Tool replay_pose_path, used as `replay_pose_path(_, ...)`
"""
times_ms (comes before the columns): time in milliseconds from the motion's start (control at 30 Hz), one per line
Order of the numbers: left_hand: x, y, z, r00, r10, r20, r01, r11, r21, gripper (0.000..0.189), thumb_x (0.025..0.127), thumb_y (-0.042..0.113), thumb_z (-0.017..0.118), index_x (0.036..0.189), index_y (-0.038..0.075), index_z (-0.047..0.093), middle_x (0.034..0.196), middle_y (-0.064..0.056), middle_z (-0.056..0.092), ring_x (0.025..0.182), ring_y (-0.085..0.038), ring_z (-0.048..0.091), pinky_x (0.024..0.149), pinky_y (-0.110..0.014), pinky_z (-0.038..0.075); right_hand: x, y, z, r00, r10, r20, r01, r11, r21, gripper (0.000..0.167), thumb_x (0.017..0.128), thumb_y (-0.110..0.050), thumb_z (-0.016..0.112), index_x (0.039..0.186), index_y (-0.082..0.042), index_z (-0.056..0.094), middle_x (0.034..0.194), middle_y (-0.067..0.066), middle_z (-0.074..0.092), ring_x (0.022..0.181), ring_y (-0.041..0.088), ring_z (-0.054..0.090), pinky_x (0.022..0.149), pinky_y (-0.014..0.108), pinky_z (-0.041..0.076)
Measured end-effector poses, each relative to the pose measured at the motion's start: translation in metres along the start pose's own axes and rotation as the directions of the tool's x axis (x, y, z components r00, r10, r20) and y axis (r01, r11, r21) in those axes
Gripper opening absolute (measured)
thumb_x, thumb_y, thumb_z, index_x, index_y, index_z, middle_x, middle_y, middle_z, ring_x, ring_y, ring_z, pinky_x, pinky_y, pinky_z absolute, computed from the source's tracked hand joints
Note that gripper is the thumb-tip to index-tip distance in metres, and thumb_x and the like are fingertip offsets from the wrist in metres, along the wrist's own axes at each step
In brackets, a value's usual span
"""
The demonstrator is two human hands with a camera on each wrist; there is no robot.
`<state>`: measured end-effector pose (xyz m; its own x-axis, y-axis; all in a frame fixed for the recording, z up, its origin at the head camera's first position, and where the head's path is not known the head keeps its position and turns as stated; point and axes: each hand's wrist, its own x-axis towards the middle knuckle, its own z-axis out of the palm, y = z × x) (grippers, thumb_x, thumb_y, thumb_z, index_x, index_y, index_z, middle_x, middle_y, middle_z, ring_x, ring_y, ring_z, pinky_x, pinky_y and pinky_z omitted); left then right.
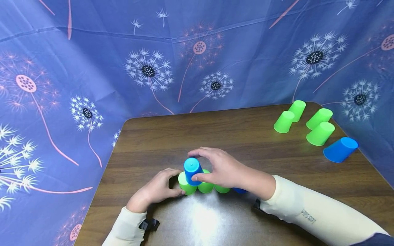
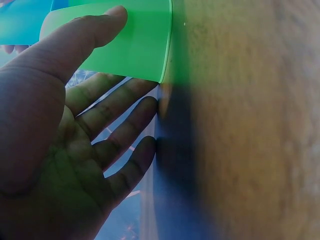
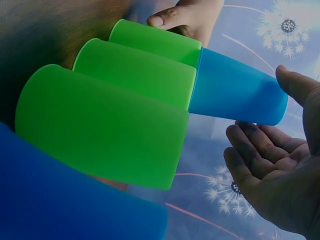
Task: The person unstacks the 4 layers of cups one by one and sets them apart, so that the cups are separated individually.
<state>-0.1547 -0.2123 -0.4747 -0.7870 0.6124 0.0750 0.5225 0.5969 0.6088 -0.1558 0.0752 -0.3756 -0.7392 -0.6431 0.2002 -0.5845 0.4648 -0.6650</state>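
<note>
An upside-down blue cup (image 1: 192,167) rests over the two leftmost green cups of a row, its rim at their tops. My right hand (image 1: 226,169) pinches it near its upper end, thumb on one side and fingers on the other. Around the leftmost green cup (image 1: 187,188) is my left hand (image 1: 157,191), with the thumb on its near side and fingers behind it. The middle green cup (image 3: 135,72) and third green cup (image 3: 105,125) stand beside it, partly hidden by my right hand in the head view. Another blue cup (image 3: 80,195) ends the row.
At the table's back right stand several upside-down green cups (image 1: 320,134) and one blue cup (image 1: 340,150), close to the right edge. A blue cloth (image 1: 172,61) with dandelion prints hangs behind the wooden table (image 1: 172,136).
</note>
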Motion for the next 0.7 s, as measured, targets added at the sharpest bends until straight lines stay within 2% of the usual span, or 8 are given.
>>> replay_pose_path(333, 0.0007, 0.0004, 0.0002, 1.0, 0.001, -0.005, -0.001, 1.0, 0.005, 0.054, 0.081, 0.032, 0.092, 0.128, 0.015, 0.071, 0.122, 0.009, 0.072, 0.116, -0.012, 0.062, 0.104, -0.041, 0.051, 0.0014, 0.0013, 0.0031, 1.0, -0.008, -0.027, 0.008, 1.0, -0.006, 0.057, 0.09, -0.038, 0.085, 0.139, -0.016, 0.064, 0.127, -0.01, 0.068, 0.122, 0.009, 0.062, 0.104, 0.041, 0.051)
replay_pose_path(567, 0.0012, 0.0007, 0.0007, 1.0, 0.007, -0.008, -0.007, 1.0, 0.012, 0.054, 0.08, 0.032, 0.093, 0.127, 0.014, 0.071, 0.12, 0.009, 0.072, 0.114, -0.012, 0.063, 0.103, -0.041, 0.051, 0.0004, 0.0035, 0.0017, 0.998, -0.023, -0.066, 0.027, 0.998, 0.06, 0.052, 0.09, -0.029, 0.086, 0.136, -0.016, 0.066, 0.126, -0.01, 0.069, 0.122, 0.01, 0.062, 0.105, 0.042, 0.051)
replay_pose_path(700, 0.0008, 0.0003, 0.001, 1.0, 0.009, -0.008, -0.009, 1.0, 0.017, 0.055, 0.08, 0.032, 0.093, 0.127, 0.013, 0.071, 0.122, 0.006, 0.072, 0.116, -0.014, 0.063, 0.104, -0.042, 0.051, -0.002, 0.0023, -0.0037, 0.995, -0.024, -0.101, 0.034, 0.995, 0.095, 0.051, 0.089, -0.03, 0.086, 0.135, -0.019, 0.066, 0.125, -0.014, 0.069, 0.12, 0.008, 0.062, 0.104, 0.04, 0.051)
